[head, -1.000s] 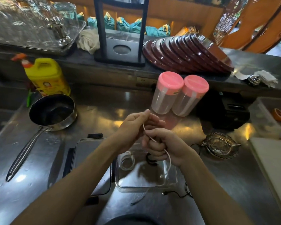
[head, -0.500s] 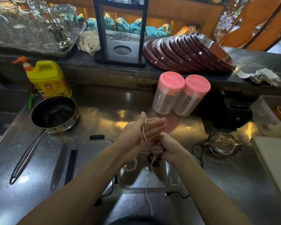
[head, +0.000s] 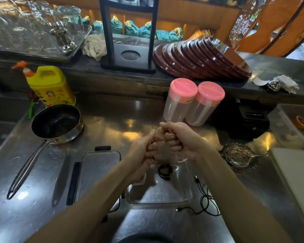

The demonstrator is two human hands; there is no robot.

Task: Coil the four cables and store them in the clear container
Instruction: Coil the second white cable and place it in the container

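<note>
Both hands work a thin white cable [head: 180,160] above the clear container [head: 182,199] on the steel counter. My left hand [head: 144,153] grips the cable with curled fingers and thumb up. My right hand [head: 181,139] holds a loop of it at the top, and a short end hangs below that wrist. A coiled black cable [head: 165,171] lies inside the container at its far side. A white coil [head: 140,181] shows under my left wrist, partly hidden. A loose black cable [head: 207,199] lies on the counter right of the container.
The container's lid [head: 98,172] lies left of it. A saucepan [head: 56,123] with a long handle and a yellow bottle [head: 51,86] sit far left. Two pink-lidded jars [head: 193,102] stand behind my hands. A glass fish dish [head: 239,156] and a white board [head: 297,181] are right.
My right hand rose from below my left hand to beside it, carrying a loop of white cable up. My left fingers went from straight to curled round the cable.
</note>
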